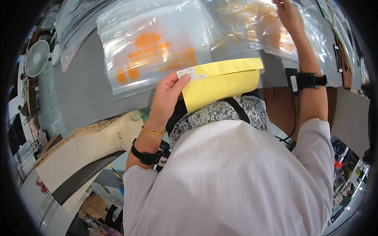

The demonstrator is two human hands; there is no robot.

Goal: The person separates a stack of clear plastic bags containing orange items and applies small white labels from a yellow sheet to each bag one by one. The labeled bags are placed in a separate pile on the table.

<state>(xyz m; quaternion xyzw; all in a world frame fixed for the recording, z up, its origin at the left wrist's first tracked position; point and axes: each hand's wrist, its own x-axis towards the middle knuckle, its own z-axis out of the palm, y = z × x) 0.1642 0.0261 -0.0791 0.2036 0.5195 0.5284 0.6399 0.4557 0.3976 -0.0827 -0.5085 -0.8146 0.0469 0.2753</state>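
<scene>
My left hand [169, 94] is closed on a yellow backing sheet [224, 84], thumb on top at its left corner. Small white stickers [191, 74] sit on that corner, partly under the thumb. The sheet's upper edge is folded over in a strip, and its lower part curves down over my lap. My right hand [290, 17] reaches to the far right, over clear plastic bags [256, 29] with orange print. Its fingers are bent together at the picture's upper edge, where their tips are partly cut off; what they hold is hidden.
A stack of clear bags with orange print [157, 43] lies left of centre on the grey table [84, 94]. A white fan [37, 58] stands at the far left. A phone [338, 58] lies at the right. Below the table's edge is a cardboard box [277, 106].
</scene>
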